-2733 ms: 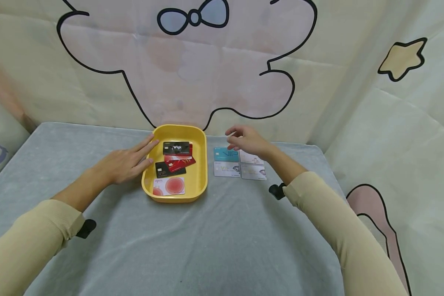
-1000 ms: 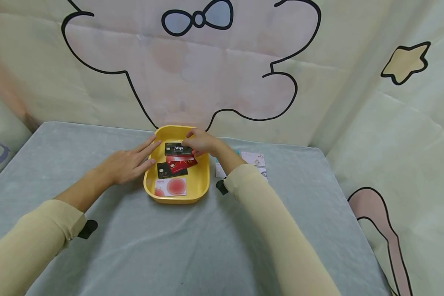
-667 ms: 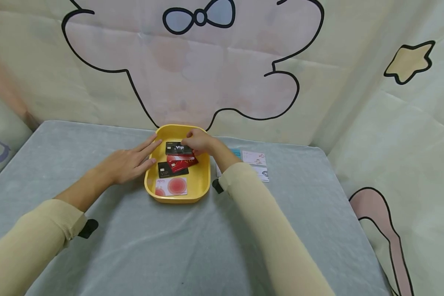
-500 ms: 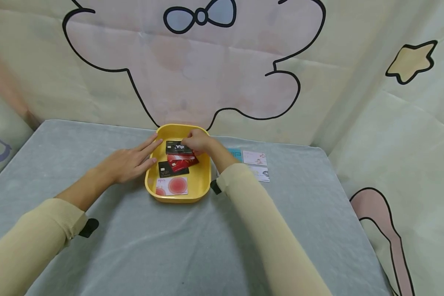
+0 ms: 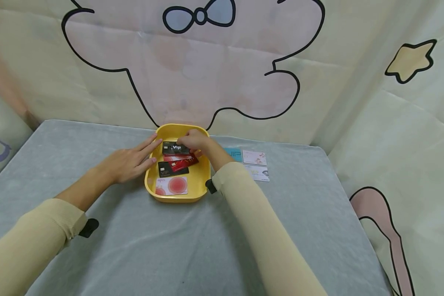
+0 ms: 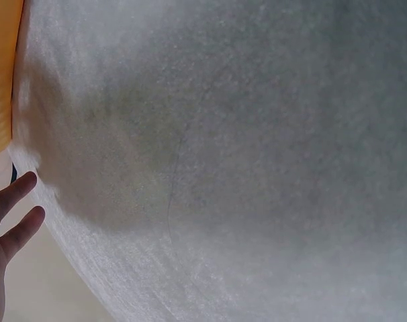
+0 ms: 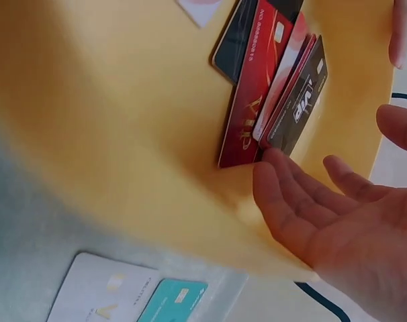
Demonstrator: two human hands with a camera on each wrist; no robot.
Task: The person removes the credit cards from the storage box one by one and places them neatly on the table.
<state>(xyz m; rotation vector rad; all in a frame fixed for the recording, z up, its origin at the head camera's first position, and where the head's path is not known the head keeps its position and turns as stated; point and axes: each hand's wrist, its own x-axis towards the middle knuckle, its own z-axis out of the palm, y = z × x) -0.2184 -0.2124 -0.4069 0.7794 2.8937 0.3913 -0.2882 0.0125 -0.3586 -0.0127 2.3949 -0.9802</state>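
In the head view, a yellow tray (image 5: 202,181) holds several bank-style cards. My left hand (image 5: 123,165) rests against its left rim with fingers spread. My right hand (image 5: 193,140) reaches inside over the right rim. In the right wrist view its loosely bent fingertips touch the end of a black VIP card (image 7: 299,111), and the thumb stands apart. This card lies on top of red-and-white cards, close to a red VIP card (image 7: 247,94). Lower in the tray are another black card (image 5: 165,170) and a white card with a pink circle (image 5: 177,186).
Right of the tray, on a grey cloth-covered table (image 5: 163,246), lie a teal card (image 5: 234,154), a flowered white card (image 5: 254,158) and a whitish card (image 5: 258,173). A further white card (image 7: 99,292) shows beside the teal one. A printed curtain (image 5: 222,65) hangs directly behind.
My right hand has moved left from above the cards on the table into the tray. Lately the top black card and those beneath it shifted slightly left. My left hand stays at the rim.
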